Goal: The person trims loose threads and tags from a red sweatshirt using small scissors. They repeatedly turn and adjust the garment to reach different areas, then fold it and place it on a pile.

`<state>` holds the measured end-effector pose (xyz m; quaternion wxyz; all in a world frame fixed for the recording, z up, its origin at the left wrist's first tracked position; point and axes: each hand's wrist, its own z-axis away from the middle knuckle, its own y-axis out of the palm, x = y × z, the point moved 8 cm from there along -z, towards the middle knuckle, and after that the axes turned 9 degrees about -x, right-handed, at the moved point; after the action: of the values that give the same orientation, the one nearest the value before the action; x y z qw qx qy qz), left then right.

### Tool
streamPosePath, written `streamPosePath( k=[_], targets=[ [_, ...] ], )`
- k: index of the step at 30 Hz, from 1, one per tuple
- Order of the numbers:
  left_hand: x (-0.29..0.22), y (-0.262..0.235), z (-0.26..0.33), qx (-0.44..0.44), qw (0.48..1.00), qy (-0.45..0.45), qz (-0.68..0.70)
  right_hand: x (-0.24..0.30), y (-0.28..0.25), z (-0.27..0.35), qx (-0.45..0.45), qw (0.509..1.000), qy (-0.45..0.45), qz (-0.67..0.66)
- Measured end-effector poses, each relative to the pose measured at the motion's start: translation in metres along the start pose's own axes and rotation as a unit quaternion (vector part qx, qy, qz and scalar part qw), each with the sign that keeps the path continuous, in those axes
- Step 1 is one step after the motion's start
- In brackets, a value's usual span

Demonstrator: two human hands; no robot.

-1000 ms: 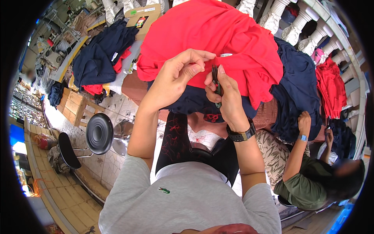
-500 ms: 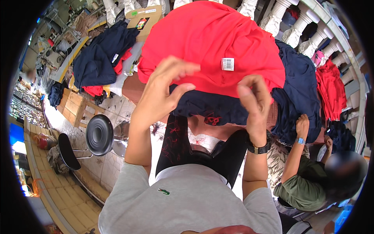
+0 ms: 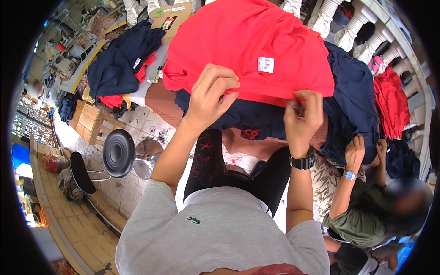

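Red cloth [image 3: 247, 41] lies just ahead, near edge running sideways between left hand [image 3: 211, 96], pinching it, and right hand [image 3: 306, 117], curled round a dark thing [image 3: 299, 110], maybe snips.

the red garment [image 3: 220, 41] is soft-looking matt cloth, creased in places, bearing a smooth white label [image 3: 266, 65] that looks like paper. at far left, the brown box [image 3: 158, 21] looks like dull cardboard; nearer on the left, a smooth black stool seat [image 3: 118, 153] has a slight sheen beside pale, matt wood [image 3: 85, 123].
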<state>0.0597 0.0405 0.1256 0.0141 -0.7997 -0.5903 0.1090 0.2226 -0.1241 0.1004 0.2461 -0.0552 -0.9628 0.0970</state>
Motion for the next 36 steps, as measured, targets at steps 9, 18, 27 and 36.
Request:
streamPosePath(
  k=[9, 18, 27, 36],
  targets=[
    [-0.013, -0.021, 0.001, -0.139, 0.985, 0.086, -0.048, 0.003, -0.019, -0.037, -0.074, 0.997, -0.036, 0.005],
    [0.040, 0.029, -0.059, 0.091, 0.985, -0.107, -0.102, 0.014, -0.005, -0.097, -0.108, 0.990, -0.046, -0.083],
    [0.174, -0.070, -0.181, -0.221, 0.959, -0.173, -0.024, -0.026, 0.002, -0.166, -0.088, 0.988, 0.003, 0.129],
    [0.212, -0.081, -0.209, -0.156, 0.978, -0.140, 0.013, -0.047, -0.021, -0.203, -0.152, 0.988, 0.033, 0.015]
  ],
)
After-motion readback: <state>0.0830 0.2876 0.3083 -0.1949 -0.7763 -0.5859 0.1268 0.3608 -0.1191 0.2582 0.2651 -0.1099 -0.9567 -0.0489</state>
